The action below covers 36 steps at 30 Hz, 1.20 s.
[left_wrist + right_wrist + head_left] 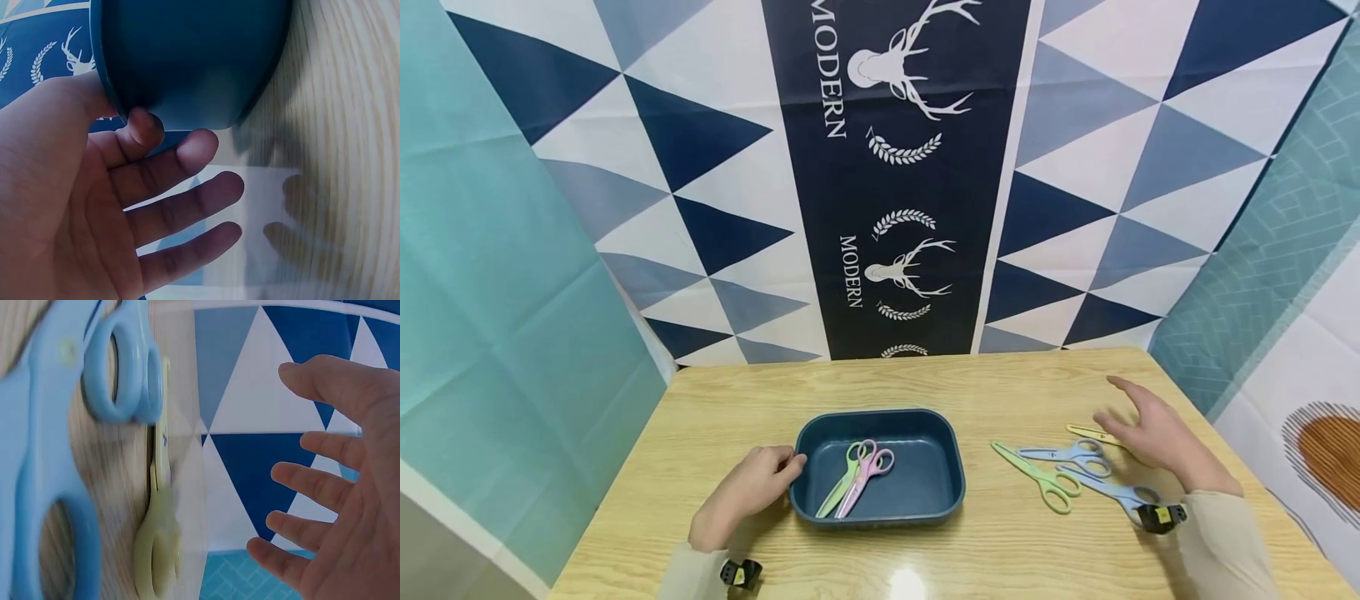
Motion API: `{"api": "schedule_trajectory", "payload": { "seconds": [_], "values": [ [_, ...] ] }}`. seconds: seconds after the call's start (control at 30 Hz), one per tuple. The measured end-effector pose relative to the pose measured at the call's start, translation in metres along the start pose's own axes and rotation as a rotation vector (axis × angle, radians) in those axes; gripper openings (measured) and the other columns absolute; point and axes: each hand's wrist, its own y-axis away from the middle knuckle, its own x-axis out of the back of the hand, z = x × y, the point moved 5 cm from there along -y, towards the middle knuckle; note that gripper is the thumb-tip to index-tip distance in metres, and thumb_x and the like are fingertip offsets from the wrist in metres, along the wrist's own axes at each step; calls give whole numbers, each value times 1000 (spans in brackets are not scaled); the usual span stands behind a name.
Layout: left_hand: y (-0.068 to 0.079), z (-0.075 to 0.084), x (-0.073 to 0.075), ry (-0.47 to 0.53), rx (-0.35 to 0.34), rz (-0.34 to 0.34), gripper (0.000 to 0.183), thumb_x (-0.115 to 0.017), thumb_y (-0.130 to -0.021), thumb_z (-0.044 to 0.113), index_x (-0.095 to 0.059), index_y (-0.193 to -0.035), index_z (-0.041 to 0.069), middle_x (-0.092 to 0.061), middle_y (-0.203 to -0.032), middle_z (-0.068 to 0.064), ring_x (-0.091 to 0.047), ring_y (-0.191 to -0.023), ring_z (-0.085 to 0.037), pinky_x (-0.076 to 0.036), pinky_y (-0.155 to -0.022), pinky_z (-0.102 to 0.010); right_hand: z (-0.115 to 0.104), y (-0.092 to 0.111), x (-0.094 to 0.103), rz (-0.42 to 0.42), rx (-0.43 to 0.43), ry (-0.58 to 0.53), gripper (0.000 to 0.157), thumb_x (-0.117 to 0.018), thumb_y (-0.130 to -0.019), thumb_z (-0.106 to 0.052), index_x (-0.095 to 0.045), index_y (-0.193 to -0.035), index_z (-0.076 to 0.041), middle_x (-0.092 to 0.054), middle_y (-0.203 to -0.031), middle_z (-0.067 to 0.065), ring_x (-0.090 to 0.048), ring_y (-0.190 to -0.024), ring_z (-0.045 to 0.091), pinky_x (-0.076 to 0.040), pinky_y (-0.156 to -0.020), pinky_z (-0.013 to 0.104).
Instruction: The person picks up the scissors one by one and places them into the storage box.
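Steadying the dark blue tray (917, 479) is, we judge, why the left hand (752, 487) pinches its left end: the thumb hooks over the rim and the index finger meets the wall from outside, while that hand's other fingers (187, 206) spread apart beyond the wall. We think gripping only the edge leaves the inside uncovered. There, small green scissors (838, 492) and pink scissors (865, 475) lie toward the left, loops to the far side, and we suppose their shared slant lets them nest closely. On the right of the counter (722, 400), the right hand (1157, 433) hangs with thumb and fingers spread, holding nothing; we read the wide gap as room for something slim. Nearest it, and apart from the fingers, are yellow scissors (156, 515), partly hidden by the hand in the head view. Just beside lie upper blue scissors (1063, 455), lower blue scissors (1108, 487) and loose green scissors (1036, 473), so close that they seem to overlap, though we cannot tell which rests on which.
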Motion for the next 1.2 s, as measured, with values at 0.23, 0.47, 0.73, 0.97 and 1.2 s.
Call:
{"api": "schedule_trajectory", "payload": {
  "seconds": [0.23,0.47,0.73,0.97,1.2],
  "values": [
    [-3,0,-2,8,0,5,40,-53,-107,24,-50,-68,17,-42,-59,9,-39,-51,-4,-35,-53,-21,20,5,9,-37,-58,11,85,-60,-103,-41,-19,-157,10,-28,-151,47,-33,-131,68,-35,-98,75],
    [-3,-3,-5,23,3,5,40,-53,-107,25,-50,-68,16,-43,-58,8,-39,-49,-5,-34,-52,-21,36,8,14,-61,-92,43,87,-63,-102,-39,-19,-155,14,-31,-147,49,-36,-128,68,-37,-95,75],
    [-3,-3,-4,26,13,23,40,-54,-107,32,-51,-71,18,-43,-59,8,-40,-51,-5,-34,-54,-21,51,14,14,-87,-95,44,75,-70,-97,-22,-32,-144,22,-44,-131,52,-53,-110,67,-49,-84,67],
    [-5,-4,-5,23,34,9,40,-52,-108,38,-53,-74,17,-45,-61,7,-42,-53,-6,-35,-54,-22,56,16,7,-93,-93,30,70,-75,-92,-18,-40,-141,18,-53,-124,48,-65,-98,56,-55,-78,59],
    [-6,-6,-3,25,28,9,41,-52,-108,39,-53,-74,17,-46,-61,6,-43,-52,-7,-34,-53,-22,56,16,7,-60,-74,28,62,-78,-88,-11,-49,-135,17,-61,-116,43,-68,-93,48,-56,-75,49]
  ]
}}
